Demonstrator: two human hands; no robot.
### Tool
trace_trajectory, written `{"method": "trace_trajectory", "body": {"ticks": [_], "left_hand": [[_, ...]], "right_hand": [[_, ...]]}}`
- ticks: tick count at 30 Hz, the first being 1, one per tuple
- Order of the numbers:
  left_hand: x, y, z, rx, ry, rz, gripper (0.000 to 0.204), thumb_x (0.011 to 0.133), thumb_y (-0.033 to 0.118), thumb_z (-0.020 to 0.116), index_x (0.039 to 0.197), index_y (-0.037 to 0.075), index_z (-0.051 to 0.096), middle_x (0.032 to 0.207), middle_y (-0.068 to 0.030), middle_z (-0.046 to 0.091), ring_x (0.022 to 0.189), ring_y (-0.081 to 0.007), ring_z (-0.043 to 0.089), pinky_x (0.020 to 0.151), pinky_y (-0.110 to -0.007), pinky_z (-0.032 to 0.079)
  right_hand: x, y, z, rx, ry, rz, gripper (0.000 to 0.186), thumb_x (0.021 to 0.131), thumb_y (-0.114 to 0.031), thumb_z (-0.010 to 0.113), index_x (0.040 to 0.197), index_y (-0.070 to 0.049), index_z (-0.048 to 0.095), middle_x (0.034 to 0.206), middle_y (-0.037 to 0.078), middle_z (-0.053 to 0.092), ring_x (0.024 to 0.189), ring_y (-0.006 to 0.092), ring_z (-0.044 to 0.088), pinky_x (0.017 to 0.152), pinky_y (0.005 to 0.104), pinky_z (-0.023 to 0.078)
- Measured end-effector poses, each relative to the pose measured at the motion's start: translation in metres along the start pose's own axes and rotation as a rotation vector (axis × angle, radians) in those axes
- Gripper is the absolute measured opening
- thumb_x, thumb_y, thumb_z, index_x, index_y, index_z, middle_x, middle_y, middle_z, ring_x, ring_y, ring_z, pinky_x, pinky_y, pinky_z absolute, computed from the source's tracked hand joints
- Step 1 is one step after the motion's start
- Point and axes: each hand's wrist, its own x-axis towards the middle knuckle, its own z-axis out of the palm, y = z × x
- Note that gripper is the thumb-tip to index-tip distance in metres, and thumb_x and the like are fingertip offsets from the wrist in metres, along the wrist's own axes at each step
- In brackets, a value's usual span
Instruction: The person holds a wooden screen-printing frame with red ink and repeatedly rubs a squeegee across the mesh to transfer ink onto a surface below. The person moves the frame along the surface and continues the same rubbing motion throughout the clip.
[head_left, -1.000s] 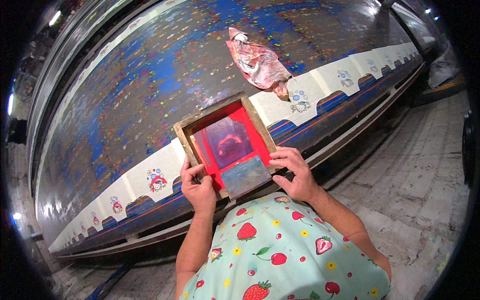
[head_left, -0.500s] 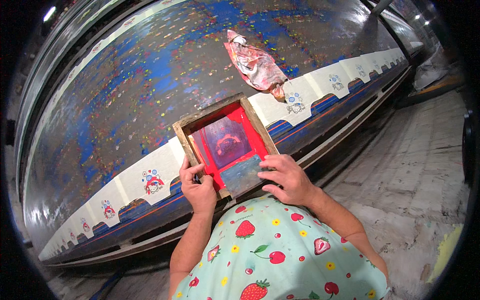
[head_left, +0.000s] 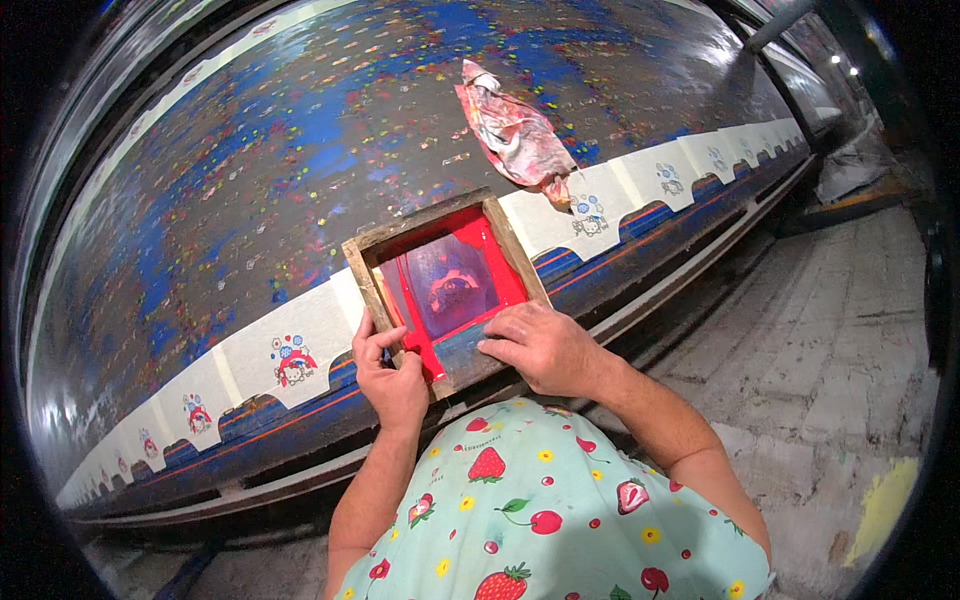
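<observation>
A wooden screen-printing frame lies over the row of white fabric pieces at the table's near edge. Red ink covers the inner margins of its mesh around a purplish window showing a printed figure. My left hand is closed around the frame's near-left corner. At the near end of the frame, a flat grey-blue squeegee rests across the mesh. My right hand has its fingers curled on the squeegee's right part. A fabric piece with a red rainbow print lies left of the frame.
A crumpled, red-stained rag lies beyond the frame on the long, paint-spotted table. More fabric pieces run along the edge to the right, with blue prints and outlines. A metal rail borders the table beside the grey floor.
My right hand has moved slightly left and its spread fingers have curled in on the squeegee. My left hand keeps its hold on the frame. The whole view has shifted a little.
</observation>
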Motion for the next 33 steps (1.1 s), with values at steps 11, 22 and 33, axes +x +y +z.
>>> {"method": "trace_trajectory", "body": {"ticks": [11,22,33], "left_hand": [[-0.002,-0.002,-0.001,-0.169,0.061,-0.125,0.022,0.101,-0.004,0.07,0.12,0.001,0.08,0.17,-0.0223,0.059,0.128,-0.0171,0.066,0.108,-0.035,0.053],[-0.004,-0.002,0.001,-0.122,0.126,-0.13,0.034,0.102,-0.008,0.07,0.134,0.0,0.076,0.168,-0.0183,0.063,0.13,-0.0154,0.065,0.11,-0.031,0.052],[-0.01,0.006,0.009,0.083,0.189,-0.045,0.042,0.101,-0.006,0.073,0.143,-0.004,0.073,0.148,-0.0185,0.073,0.134,-0.0275,0.071,0.118,-0.04,0.055]], "right_hand": [[0.046,0.074,-0.021,0.169,-0.108,-0.24,0.036,0.084,-0.003,0.073,0.12,-0.003,0.076,0.107,0.016,0.074,0.103,0.0392,0.072,0.096,0.0503,0.06],[0.111,0.128,0.002,0.122,0.11,-0.236,0.032,0.082,0.002,0.073,0.113,-0.003,0.075,0.105,0.018,0.073,0.105,0.0414,0.073,0.095,0.0525,0.06],[0.053,0.083,0.018,-0.004,0.088,-0.31,0.026,0.091,-0.018,0.069,0.112,-0.005,0.077,0.102,0.014,0.072,0.097,0.0343,0.072,0.088,0.0484,0.057]]}}
